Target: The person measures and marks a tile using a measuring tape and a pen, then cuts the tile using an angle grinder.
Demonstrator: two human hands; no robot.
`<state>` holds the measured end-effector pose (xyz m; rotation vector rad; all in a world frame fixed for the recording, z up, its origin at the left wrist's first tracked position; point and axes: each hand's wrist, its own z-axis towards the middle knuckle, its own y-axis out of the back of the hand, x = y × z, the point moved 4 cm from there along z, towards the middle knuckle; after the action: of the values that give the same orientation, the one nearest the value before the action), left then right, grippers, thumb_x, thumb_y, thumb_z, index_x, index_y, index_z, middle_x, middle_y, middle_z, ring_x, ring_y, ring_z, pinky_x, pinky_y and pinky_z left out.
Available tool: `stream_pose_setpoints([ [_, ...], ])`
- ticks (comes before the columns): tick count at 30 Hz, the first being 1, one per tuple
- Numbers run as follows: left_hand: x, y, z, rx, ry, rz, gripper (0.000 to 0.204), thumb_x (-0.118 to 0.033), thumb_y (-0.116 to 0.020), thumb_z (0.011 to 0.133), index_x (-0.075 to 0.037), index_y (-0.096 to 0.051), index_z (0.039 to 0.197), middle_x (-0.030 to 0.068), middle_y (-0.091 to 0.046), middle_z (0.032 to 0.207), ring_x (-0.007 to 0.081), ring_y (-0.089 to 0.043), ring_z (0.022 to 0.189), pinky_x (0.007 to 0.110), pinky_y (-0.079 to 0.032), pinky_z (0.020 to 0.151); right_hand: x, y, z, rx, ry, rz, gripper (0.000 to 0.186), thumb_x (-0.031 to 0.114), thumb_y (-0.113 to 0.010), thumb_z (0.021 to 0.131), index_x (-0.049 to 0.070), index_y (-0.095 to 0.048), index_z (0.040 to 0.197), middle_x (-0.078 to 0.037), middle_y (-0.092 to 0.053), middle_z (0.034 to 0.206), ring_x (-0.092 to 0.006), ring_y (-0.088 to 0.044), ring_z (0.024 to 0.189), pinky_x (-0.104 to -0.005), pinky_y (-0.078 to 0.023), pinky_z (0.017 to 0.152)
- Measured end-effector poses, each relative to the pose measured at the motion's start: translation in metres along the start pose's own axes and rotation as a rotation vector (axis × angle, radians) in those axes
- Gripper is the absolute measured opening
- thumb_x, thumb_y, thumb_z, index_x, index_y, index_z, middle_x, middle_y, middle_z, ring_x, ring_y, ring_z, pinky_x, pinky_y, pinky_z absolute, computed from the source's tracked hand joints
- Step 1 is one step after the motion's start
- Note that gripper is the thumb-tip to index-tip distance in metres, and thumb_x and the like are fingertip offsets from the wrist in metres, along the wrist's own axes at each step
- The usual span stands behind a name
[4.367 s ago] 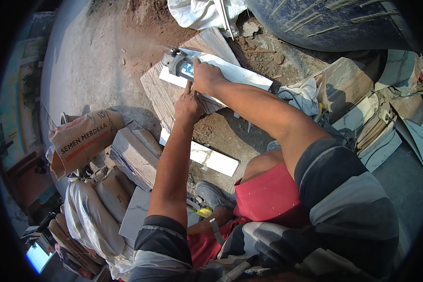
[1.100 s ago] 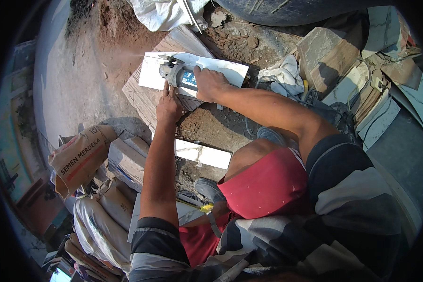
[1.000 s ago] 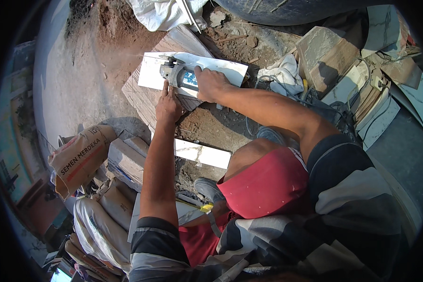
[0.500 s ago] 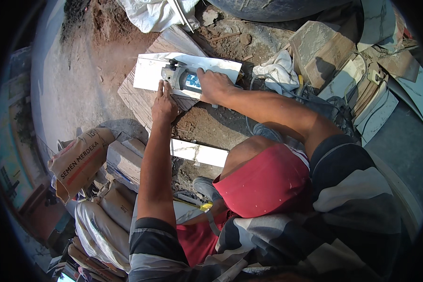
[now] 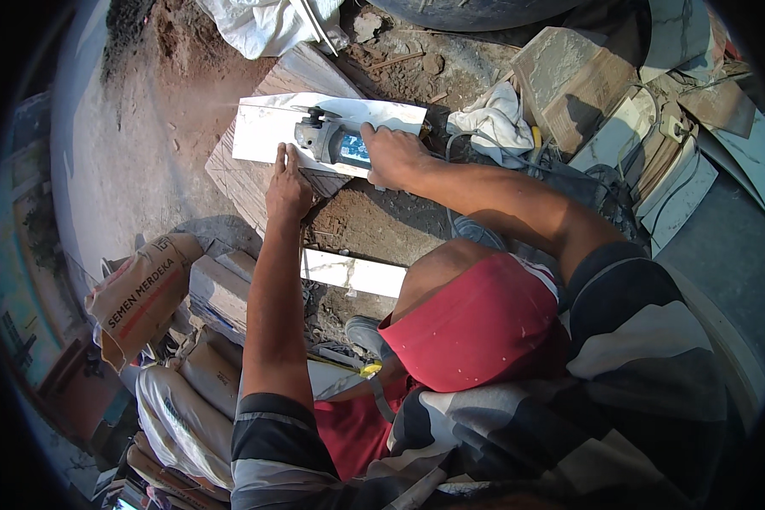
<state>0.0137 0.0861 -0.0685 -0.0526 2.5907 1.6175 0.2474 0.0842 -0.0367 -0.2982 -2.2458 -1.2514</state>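
Note:
My right hand [image 5: 395, 158] is closed round the body of an angle grinder [image 5: 342, 146], which lies over a white tile [image 5: 259, 127]. Its thin disc [image 5: 321, 110] stands along the tile's far part, and a faint streak of dust trails off to the left. With two fingers stretched out, my left hand [image 5: 288, 191] presses on the tile's near edge, just left of the grinder head. Under the white tile sits a wood-patterned tile [image 5: 236, 174], set at a slant.
A narrow white tile strip [image 5: 353, 272] lies on the ground before my knee. A cable [image 5: 452, 140] runs right past a white cloth [image 5: 495, 123] toward stacked tiles [image 5: 569, 76]. Paper cement bags [image 5: 149, 289] stand at left, a white sack [image 5: 268, 25] at the back.
The grinder has slid a little to the right along the white tile, away from my left fingers. My left hand keeps its place on the tile. The whole view has shifted slightly.

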Motion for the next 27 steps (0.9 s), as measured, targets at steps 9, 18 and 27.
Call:
stream_pose_setpoints([
  [9, -0.001, 0.000, 0.001, 0.005, 0.004, 0.007, 0.071, -0.006, -0.038, 0.086, -0.011, -0.025, 0.156, 0.0055, -0.018, 0.165, 0.0351, -0.057, 0.124, 0.044, -0.052, 0.096, -0.010, 0.001, -0.011, 0.017, -0.018, -0.019, 0.062, 0.016, -0.080, 0.071, -0.005, -0.044, 0.117, -0.027, -0.065, 0.102, -0.0425, -0.068, 0.097, -0.0491, -0.055, 0.084],
  [18, -0.001, 0.000, 0.000, -0.014, -0.028, 0.003, 0.075, -0.008, -0.043, 0.083, -0.009, -0.026, 0.156, 0.0076, -0.018, 0.164, 0.0340, -0.058, 0.122, 0.043, -0.053, 0.095, -0.017, 0.003, -0.023, 0.012, -0.023, -0.033, 0.061, 0.018, -0.079, 0.073, -0.004, -0.045, 0.118, -0.026, -0.066, 0.101, -0.0420, -0.068, 0.096, -0.0489, -0.055, 0.084],
  [27, -0.001, 0.000, 0.001, 0.012, -0.012, 0.020, 0.077, -0.009, -0.046, 0.083, -0.009, -0.023, 0.156, 0.0078, -0.017, 0.165, 0.0350, -0.059, 0.120, 0.043, -0.054, 0.092, -0.024, 0.001, -0.031, -0.001, -0.017, -0.035, 0.059, 0.019, -0.079, 0.074, -0.004, -0.045, 0.117, -0.026, -0.066, 0.100, -0.0423, -0.068, 0.096, -0.0491, -0.055, 0.084],
])
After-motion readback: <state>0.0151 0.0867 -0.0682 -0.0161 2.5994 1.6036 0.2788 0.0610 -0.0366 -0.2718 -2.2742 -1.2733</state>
